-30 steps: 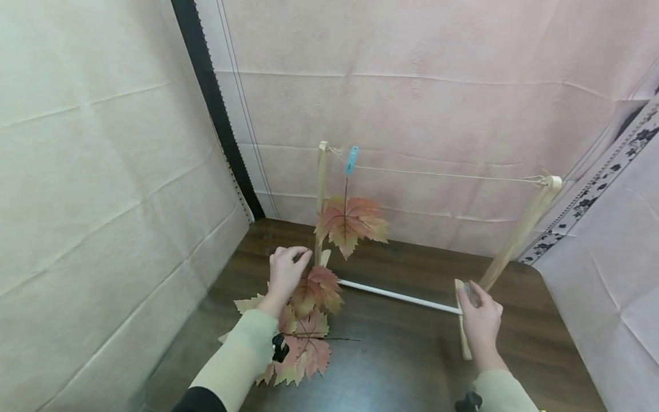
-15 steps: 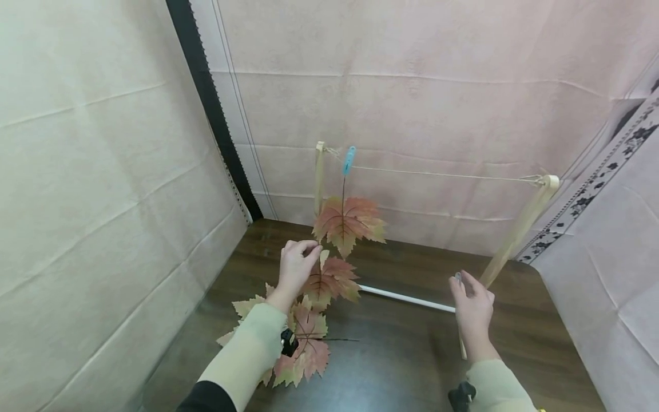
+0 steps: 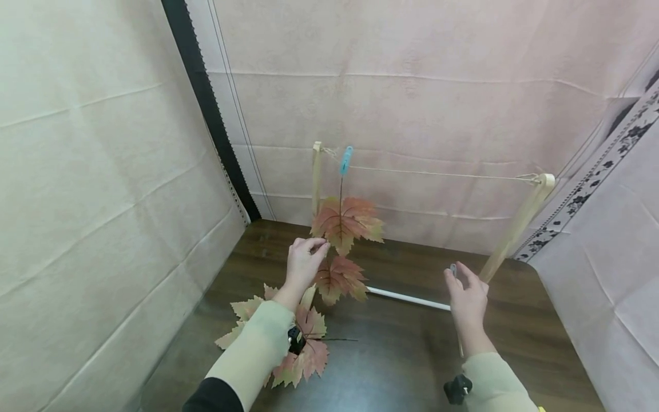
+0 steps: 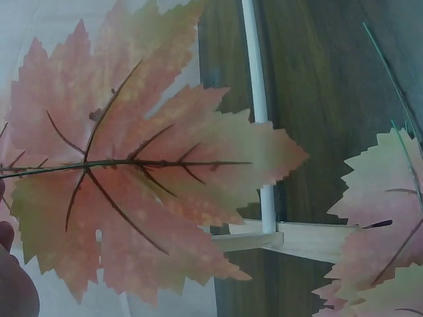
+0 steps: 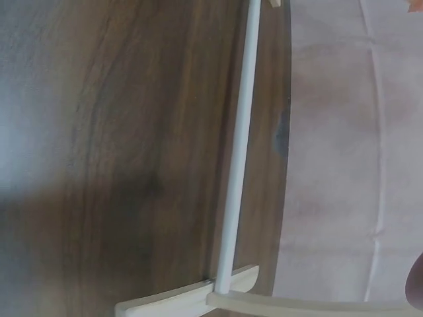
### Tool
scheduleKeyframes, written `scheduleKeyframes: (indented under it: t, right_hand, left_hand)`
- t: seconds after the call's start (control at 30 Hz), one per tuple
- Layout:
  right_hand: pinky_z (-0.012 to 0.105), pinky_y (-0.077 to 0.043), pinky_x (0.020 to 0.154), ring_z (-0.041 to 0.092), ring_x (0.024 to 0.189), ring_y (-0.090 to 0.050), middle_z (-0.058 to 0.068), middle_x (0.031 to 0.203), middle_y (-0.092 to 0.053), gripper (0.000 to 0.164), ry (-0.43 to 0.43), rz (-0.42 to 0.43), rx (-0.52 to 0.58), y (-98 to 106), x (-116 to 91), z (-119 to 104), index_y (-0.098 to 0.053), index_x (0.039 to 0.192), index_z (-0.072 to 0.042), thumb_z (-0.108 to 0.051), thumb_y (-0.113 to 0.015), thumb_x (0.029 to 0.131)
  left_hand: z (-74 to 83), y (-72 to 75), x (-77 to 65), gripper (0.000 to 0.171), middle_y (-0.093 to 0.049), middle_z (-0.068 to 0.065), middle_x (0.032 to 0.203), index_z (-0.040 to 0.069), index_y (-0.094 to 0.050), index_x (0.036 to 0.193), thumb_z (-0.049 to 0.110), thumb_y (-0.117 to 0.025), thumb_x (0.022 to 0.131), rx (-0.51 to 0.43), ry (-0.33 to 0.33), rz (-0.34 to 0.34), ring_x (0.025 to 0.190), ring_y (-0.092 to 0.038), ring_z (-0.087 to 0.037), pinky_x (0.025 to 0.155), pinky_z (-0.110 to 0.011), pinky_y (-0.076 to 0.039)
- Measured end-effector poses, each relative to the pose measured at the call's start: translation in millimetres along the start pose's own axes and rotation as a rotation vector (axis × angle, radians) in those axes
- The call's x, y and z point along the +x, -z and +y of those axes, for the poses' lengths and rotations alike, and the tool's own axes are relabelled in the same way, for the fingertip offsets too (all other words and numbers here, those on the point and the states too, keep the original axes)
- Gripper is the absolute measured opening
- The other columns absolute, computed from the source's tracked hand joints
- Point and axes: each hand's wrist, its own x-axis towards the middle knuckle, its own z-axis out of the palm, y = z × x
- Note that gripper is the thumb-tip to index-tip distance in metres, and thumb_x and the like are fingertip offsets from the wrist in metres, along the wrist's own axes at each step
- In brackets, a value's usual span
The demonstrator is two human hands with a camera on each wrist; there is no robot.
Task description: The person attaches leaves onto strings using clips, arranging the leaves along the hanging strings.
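Observation:
My left hand (image 3: 304, 268) pinches the stem of a red-orange artificial maple leaf (image 3: 340, 279), which hangs below the fingertips. In the left wrist view that leaf (image 4: 125, 178) fills much of the picture, with dark veins. Between thumb and fingers of my right hand (image 3: 469, 297) is a small greyish clip (image 3: 453, 268), mostly hidden, perhaps a clothespin. A blue clothespin (image 3: 346, 161) fastens another maple leaf (image 3: 350, 223) to a string (image 3: 437, 173). Several more leaves (image 3: 309, 357) lie on the table under my left forearm.
The string runs between two wooden posts, with the right post (image 3: 520, 226) leaning outward in view. A white rod (image 3: 409, 298) joins the stand's feet low down. Pale cloth (image 3: 412, 114) hangs behind the brown table (image 3: 391, 355), with cloth at both sides too.
My left hand has moved right and slightly up with its leaf, closer to the hanging leaf. My right hand has risen and shifted left with the clip, away from the stand's right foot.

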Motion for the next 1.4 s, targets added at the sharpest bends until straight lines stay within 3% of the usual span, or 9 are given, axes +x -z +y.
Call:
scheduleKeyframes:
  t: [0.17,0.37,0.6,0.97,1.4]
  right_hand:
    - [0.044,-0.034,0.098,0.031,0.121,-0.044,0.014,0.135,-0.038,0.063,-0.016,-0.022,0.02,-4,3,-9,-0.044,0.14,-0.012,-0.047,-0.057,0.089]
    - [0.044,-0.031,0.096,0.027,0.117,-0.035,0.013,0.126,-0.053,0.055,0.097,0.011,-0.002,-11,10,-17,-0.051,0.135,-0.009,-0.04,-0.061,0.09]
    - [0.043,-0.032,0.094,0.022,0.115,-0.037,0.009,0.122,-0.053,0.055,0.09,-0.004,0.017,-17,13,-28,-0.053,0.133,-0.014,-0.045,-0.06,0.088]
    - [0.037,-0.032,0.09,0.019,0.11,-0.041,0.009,0.113,-0.057,0.05,0.125,-0.047,0.106,-26,13,-52,-0.054,0.132,-0.012,-0.035,-0.064,0.088]
    - [0.027,-0.04,0.084,0.015,0.105,-0.051,0.006,0.119,-0.056,0.05,0.116,-0.13,0.166,-30,12,-72,-0.052,0.132,-0.014,-0.037,-0.063,0.089]
  left_hand:
    - [5.5,-2.0,2.2,0.019,-0.068,0.001,0.088,0.011,-0.074,0.096,0.027,-0.066,0.089,-0.003,-0.023,-0.021,0.087,-0.052,-0.017,0.081,-0.038,-0.037]
    - [11.9,-4.7,5.4,0.02,-0.069,0.0,0.089,0.01,-0.074,0.097,0.026,-0.066,0.089,0.004,-0.063,-0.031,0.087,-0.052,-0.018,0.082,-0.039,-0.036]
    - [15.6,-10.1,7.5,0.019,-0.07,0.001,0.089,0.011,-0.073,0.097,0.027,-0.066,0.088,0.043,-0.076,-0.052,0.09,-0.052,-0.018,0.082,-0.039,-0.036]
    - [25.4,-13.0,12.0,0.019,-0.07,0.002,0.087,0.01,-0.073,0.096,0.026,-0.066,0.088,0.046,-0.122,-0.037,0.087,-0.053,-0.018,0.084,-0.038,-0.037]
    - [41.7,-16.2,17.8,0.016,-0.07,0.0,0.089,0.01,-0.073,0.094,0.024,-0.066,0.088,0.044,-0.171,-0.029,0.088,-0.053,-0.019,0.09,-0.041,-0.034]
